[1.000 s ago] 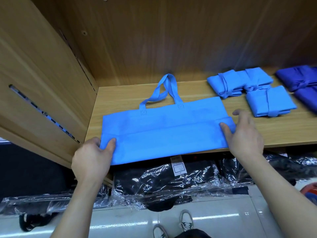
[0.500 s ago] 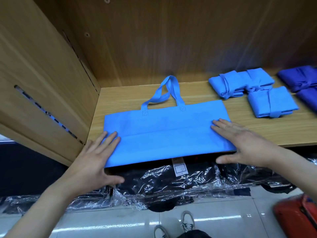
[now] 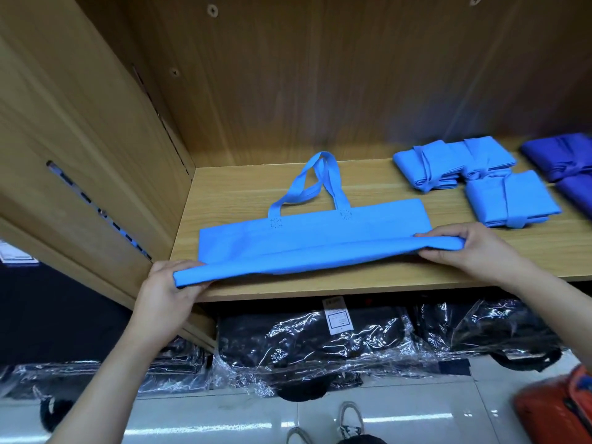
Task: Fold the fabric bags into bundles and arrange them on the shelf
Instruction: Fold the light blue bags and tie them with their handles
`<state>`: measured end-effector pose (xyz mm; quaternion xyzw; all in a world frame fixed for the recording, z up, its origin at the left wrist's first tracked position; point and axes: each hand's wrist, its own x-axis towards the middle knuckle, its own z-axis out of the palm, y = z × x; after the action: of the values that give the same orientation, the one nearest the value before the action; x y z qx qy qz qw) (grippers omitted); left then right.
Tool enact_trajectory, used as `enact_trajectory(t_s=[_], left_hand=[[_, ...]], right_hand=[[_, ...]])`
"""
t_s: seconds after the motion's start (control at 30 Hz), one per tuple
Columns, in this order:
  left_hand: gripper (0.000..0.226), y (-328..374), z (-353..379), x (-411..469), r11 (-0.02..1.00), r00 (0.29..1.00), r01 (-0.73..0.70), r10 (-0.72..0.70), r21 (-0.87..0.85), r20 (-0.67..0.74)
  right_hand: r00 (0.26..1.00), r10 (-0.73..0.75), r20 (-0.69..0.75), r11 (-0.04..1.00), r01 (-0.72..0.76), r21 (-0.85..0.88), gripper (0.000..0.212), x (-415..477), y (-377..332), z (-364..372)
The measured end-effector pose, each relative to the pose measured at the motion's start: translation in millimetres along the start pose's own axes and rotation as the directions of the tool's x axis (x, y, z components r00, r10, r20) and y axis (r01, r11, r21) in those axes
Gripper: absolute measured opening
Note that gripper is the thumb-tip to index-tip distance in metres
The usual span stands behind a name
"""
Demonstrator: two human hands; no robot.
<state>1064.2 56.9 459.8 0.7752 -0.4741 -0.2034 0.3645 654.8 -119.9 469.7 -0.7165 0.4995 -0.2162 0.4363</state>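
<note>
A light-blue bag (image 3: 314,238) lies flat on a wooden shelf (image 3: 384,280), its handles (image 3: 317,181) pointing toward the back wall. The left hand (image 3: 166,293) curls round the bag's near left corner. The right hand (image 3: 471,251) pinches its near right corner. Together they hold the near edge up as a folded strip that hides part of their fingers.

Right of the bag sit tied light-blue bundles (image 3: 509,200). Farther right, dark-blue bundles (image 3: 570,161) are blurred and cut off by the frame. Left of the bag rises a side panel (image 3: 96,149). Below it lie black goods (image 3: 320,341) in shiny plastic. An orange object (image 3: 557,408) at lower right is too blurred to identify.
</note>
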Motion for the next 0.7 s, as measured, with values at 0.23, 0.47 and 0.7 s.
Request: enact_trajectory(t_s=[0.23,0.47,0.7], left_hand=[[0.03,-0.9,13.5,22.5,0.986,0.988,0.12,-0.108,0.119,-0.106],[0.038,8.6,21.2,21.0,0.924,0.98,0.07,0.006,0.376,-0.197],[0.071,20.8,25.8,26.1,0.756,0.966,-0.205,0.257,0.622,0.006]], right_hand=[[0.918,0.1,-0.383,0.993,-0.117,-0.021,0.022,15.7,-3.8,23.4],[0.848,0.074,-0.525,0.868,-0.314,-0.385,0.06,19.9,-16.5,55.3],[0.857,0.145,-0.494,0.718,-0.435,-0.543,0.067,25.7,-18.8,58.7]])
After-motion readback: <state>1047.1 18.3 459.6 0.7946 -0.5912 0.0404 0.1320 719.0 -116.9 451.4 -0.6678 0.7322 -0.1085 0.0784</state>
